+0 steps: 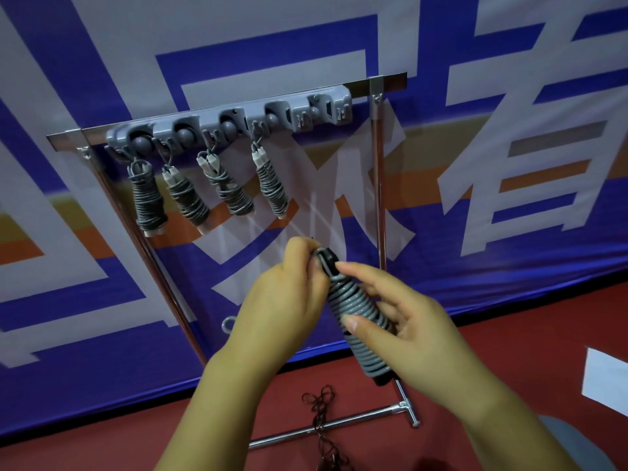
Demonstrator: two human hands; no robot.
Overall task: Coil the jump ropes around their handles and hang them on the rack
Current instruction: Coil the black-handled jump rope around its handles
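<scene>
Seen from the head camera, two bare hands hold a jump rope bundle, grey cord coiled tightly around black handles [356,317], in front of a blue, white and orange printed banner [102,79]. The bundle tilts, its top end up and to the left, its bottom end down and to the right. The left hand [282,300] has its fingers curled at the top end, pinching there beside the black handle tip. The right hand [411,321] wraps the middle of the bundle from the right; its thumb presses on the coils at the front, its index finger reaches up to touch the black tip, and the other fingers curl behind the cord. Above and to the left, a grey plastic hook rail [231,124] sits on a chrome metal rack frame [377,171]. Four grey coiled jump ropes with pale handles [210,192] hang from the rail's left hooks, side by side, well apart from the hands. Below, the frame's chrome foot bar [339,424] rests on a red floor [509,334], with a dark thin tangled cord [319,402] lying across it.
</scene>
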